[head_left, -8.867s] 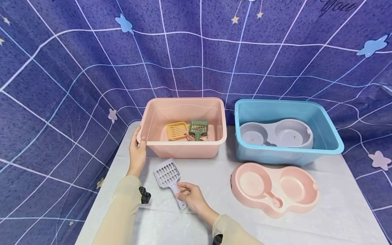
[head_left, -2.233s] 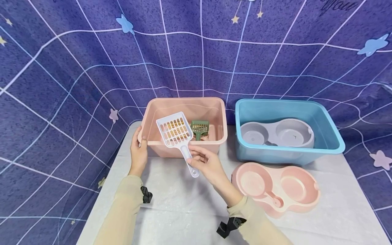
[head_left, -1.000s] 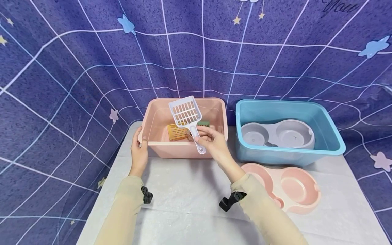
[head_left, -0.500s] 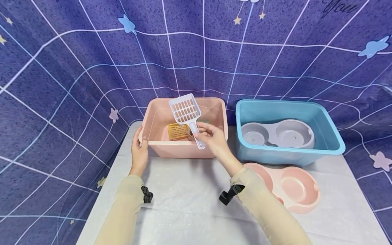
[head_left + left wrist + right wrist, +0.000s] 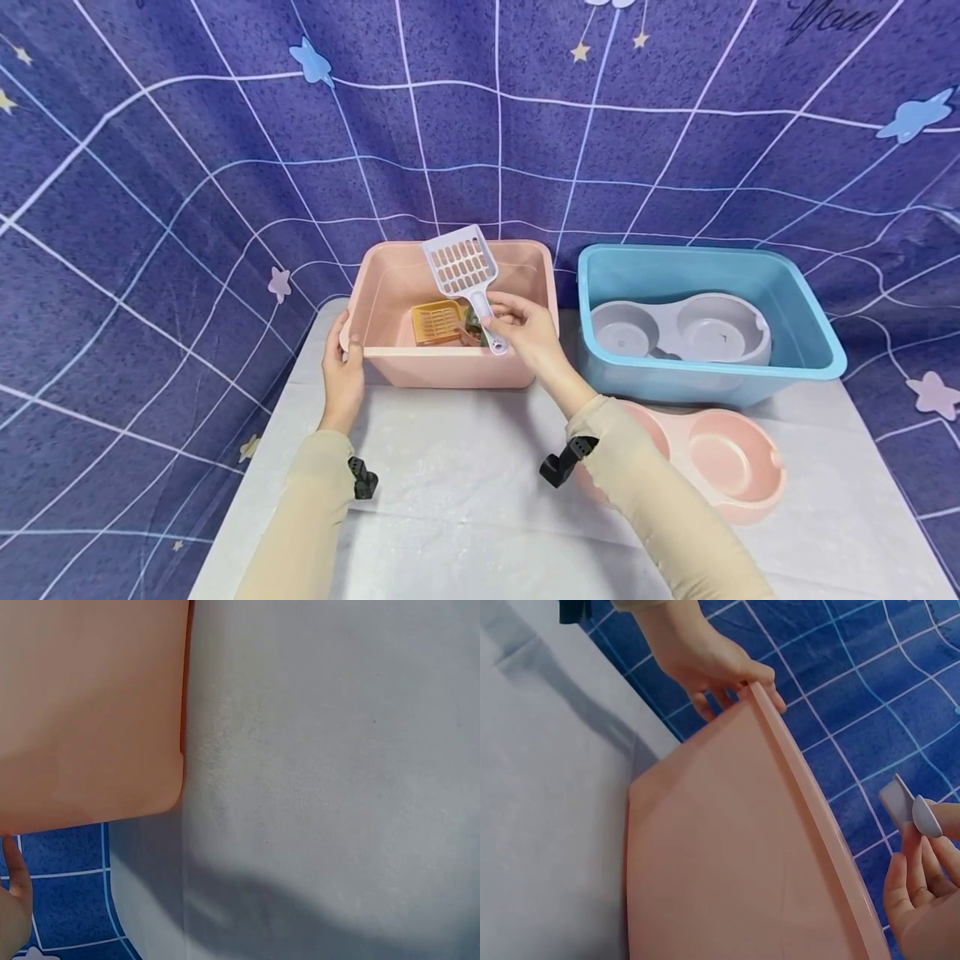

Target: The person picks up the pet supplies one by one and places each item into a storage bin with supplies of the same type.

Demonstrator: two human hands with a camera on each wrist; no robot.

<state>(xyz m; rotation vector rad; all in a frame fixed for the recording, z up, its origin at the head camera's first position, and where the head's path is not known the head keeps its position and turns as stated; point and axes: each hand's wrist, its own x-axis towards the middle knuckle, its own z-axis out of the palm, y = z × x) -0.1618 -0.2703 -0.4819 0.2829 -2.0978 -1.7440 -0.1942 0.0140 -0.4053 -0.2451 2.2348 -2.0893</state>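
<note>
A pink bin [image 5: 450, 368] stands on the table, and my left hand [image 5: 343, 379] grips the rim at its front left corner. My right hand [image 5: 531, 337] pinches the handle of a pale lilac slotted scoop [image 5: 459, 260], which is held above the bin with its head up and to the left. Inside the bin lie a yellow slotted scoop [image 5: 437, 322] and a green scoop, partly hidden behind my right hand and the handle. In the right wrist view, my left hand [image 5: 705, 660] holds the rim of the pink bin [image 5: 712, 825], and my right hand [image 5: 930, 892] holds the lilac scoop [image 5: 900, 802].
To the right stands a blue bin [image 5: 697, 379] with a grey double bowl [image 5: 660, 321] inside. In front of it lies a pink double bowl [image 5: 731, 458], partly covered by my right sleeve. A purple-blue patterned cloth [image 5: 450, 125] hangs behind and to the left of the table.
My right hand picked up the lilac scoop from the table and raised it over the pink bin. Over the last half second it shifted slightly right and up. My left hand stays on the rim.
</note>
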